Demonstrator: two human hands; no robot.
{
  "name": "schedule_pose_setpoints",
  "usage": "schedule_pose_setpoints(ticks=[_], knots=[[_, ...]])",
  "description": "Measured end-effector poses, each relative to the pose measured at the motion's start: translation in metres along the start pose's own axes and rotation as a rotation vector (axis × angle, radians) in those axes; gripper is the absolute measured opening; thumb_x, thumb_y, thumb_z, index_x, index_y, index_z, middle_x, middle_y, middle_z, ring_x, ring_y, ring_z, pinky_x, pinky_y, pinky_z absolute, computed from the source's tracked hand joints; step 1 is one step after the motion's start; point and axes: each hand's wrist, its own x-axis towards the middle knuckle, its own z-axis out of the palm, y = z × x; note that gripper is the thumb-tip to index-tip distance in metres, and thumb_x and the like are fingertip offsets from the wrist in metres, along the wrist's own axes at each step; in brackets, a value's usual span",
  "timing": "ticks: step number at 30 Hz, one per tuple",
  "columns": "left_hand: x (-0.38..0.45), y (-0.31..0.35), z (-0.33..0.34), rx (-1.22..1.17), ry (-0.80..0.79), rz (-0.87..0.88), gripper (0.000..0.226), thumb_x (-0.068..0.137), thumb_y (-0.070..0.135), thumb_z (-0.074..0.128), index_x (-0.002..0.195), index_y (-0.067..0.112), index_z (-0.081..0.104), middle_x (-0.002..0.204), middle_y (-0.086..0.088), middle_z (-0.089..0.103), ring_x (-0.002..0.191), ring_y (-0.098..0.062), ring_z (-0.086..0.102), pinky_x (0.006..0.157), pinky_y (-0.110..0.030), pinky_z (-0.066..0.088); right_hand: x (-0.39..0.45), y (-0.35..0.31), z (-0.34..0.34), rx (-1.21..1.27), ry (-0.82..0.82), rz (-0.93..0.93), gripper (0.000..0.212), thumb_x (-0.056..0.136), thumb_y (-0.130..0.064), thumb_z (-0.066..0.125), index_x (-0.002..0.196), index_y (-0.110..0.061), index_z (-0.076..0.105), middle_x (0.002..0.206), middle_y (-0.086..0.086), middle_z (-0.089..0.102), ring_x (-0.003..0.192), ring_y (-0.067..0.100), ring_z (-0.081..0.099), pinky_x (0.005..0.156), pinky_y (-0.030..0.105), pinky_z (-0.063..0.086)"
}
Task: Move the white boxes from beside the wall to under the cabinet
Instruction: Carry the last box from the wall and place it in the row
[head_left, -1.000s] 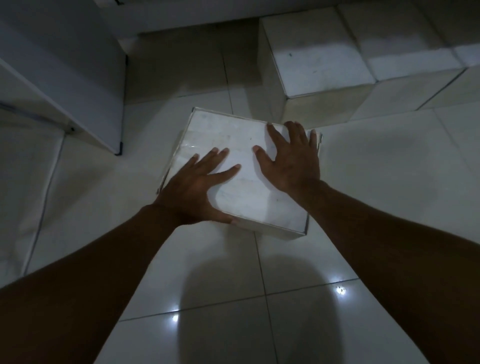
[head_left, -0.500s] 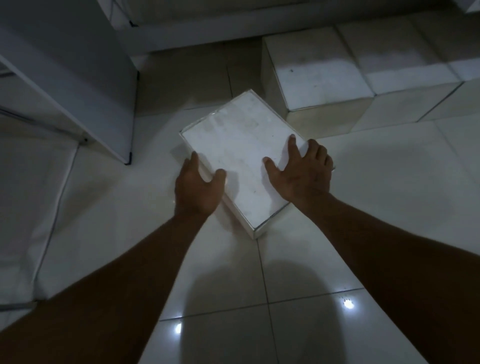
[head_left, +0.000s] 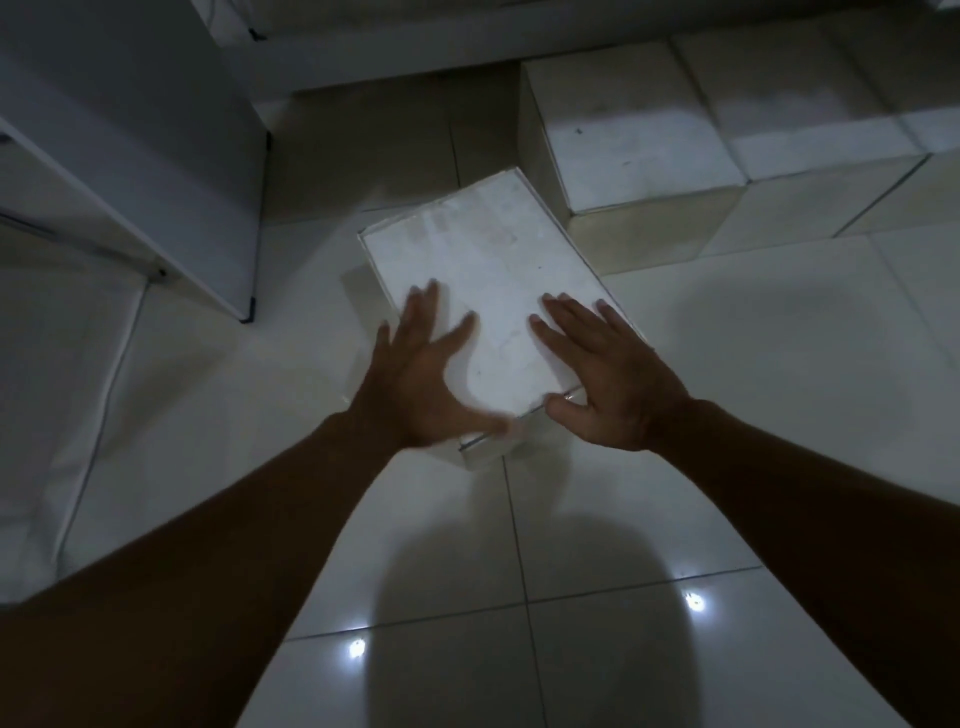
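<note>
A white box (head_left: 483, 270) lies on the tiled floor, turned at an angle, its near corner pointing toward me. My left hand (head_left: 423, 382) is spread over the box's near left edge, fingers straight and slightly blurred. My right hand (head_left: 605, 374) lies flat on the near right part of the top, its thumb at the near edge. The white cabinet (head_left: 156, 150) stands at the upper left, its lower corner just left of the box.
More white boxes (head_left: 628, 140) sit in a row by the wall at the upper right, right behind the box under my hands. A grey wall base (head_left: 389, 47) runs along the top. Glossy floor tiles (head_left: 519, 545) spread toward me.
The box has rotated from nearly square-on to diagonal. My left hand went from the top to the left side and now spreads over the near left edge; my right hand stayed on top.
</note>
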Motion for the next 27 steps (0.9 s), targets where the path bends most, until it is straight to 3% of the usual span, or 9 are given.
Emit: schedule_pose_setpoints(ticks=[3, 9, 12, 15, 18, 23, 27], knots=[[-0.003, 0.001, 0.011, 0.14, -0.092, 0.105, 0.136, 0.05, 0.092, 0.058, 0.154, 0.033, -0.008, 0.16, 0.0, -0.028, 0.146, -0.022, -0.027, 0.118, -0.057, -0.004, 0.002, 0.006, -0.006, -0.006, -0.109, 0.002, 0.098, 0.078, -0.066, 0.044, 0.156, -0.011, 0.023, 0.165, 0.009, 0.01, 0.152, 0.021, 0.006, 0.123, 0.042, 0.004], [0.001, 0.008, 0.005, 0.061, -0.032, 0.065, 0.099, 0.084, 0.051, 0.067, 0.156, 0.031, 0.002, 0.163, 0.002, -0.015, 0.149, -0.019, -0.017, 0.121, -0.05, 0.006, 0.018, 0.016, -0.003, -0.095, -0.141, 0.019, 0.097, 0.084, -0.062, 0.058, 0.158, -0.018, 0.012, 0.166, 0.007, 0.003, 0.152, 0.021, 0.001, 0.122, 0.035, -0.001], [0.006, 0.014, 0.007, 0.042, 0.06, -0.022, 0.083, 0.093, 0.018, 0.06, 0.156, 0.024, 0.007, 0.164, -0.002, -0.006, 0.15, -0.024, -0.01, 0.12, -0.051, 0.016, 0.031, 0.011, -0.005, -0.084, -0.135, 0.087, 0.086, 0.093, -0.053, 0.053, 0.158, -0.021, 0.006, 0.166, 0.006, -0.002, 0.152, 0.02, -0.002, 0.122, 0.034, -0.002], [0.016, 0.029, 0.008, 0.058, 0.05, -0.18, 0.092, 0.089, 0.001, 0.056, 0.156, 0.025, -0.002, 0.163, -0.002, -0.014, 0.149, -0.027, -0.016, 0.12, -0.051, 0.009, 0.037, 0.006, -0.006, -0.089, -0.122, 0.118, 0.077, 0.099, -0.047, 0.047, 0.158, -0.021, 0.006, 0.166, 0.007, -0.001, 0.152, 0.022, -0.001, 0.122, 0.037, 0.0], [0.029, 0.036, 0.013, 0.092, 0.041, -0.248, 0.096, 0.089, 0.009, 0.057, 0.155, 0.023, -0.011, 0.162, -0.005, -0.021, 0.147, -0.03, -0.022, 0.117, -0.056, 0.001, 0.043, 0.007, -0.004, -0.094, -0.104, 0.123, 0.076, 0.099, -0.043, 0.047, 0.158, -0.018, 0.007, 0.166, 0.01, 0.0, 0.152, 0.024, -0.001, 0.121, 0.036, -0.002], [0.048, 0.026, 0.019, 0.142, 0.121, -0.236, 0.086, 0.096, 0.056, 0.041, 0.155, 0.02, -0.009, 0.162, -0.008, -0.02, 0.147, -0.033, -0.019, 0.115, -0.059, -0.001, 0.059, 0.016, 0.0, -0.066, -0.081, 0.099, 0.075, 0.097, -0.035, 0.054, 0.157, -0.012, 0.015, 0.164, 0.015, 0.007, 0.152, 0.028, 0.004, 0.121, 0.039, 0.001], [0.071, 0.014, 0.014, 0.145, 0.132, -0.234, 0.089, 0.092, 0.067, 0.032, 0.155, 0.021, -0.011, 0.161, -0.007, -0.022, 0.147, -0.031, -0.021, 0.114, -0.06, 0.001, 0.076, 0.028, -0.003, -0.078, -0.088, 0.1, 0.071, 0.097, -0.029, 0.053, 0.156, -0.009, 0.019, 0.164, 0.012, 0.011, 0.152, 0.026, 0.006, 0.121, 0.038, 0.001]])
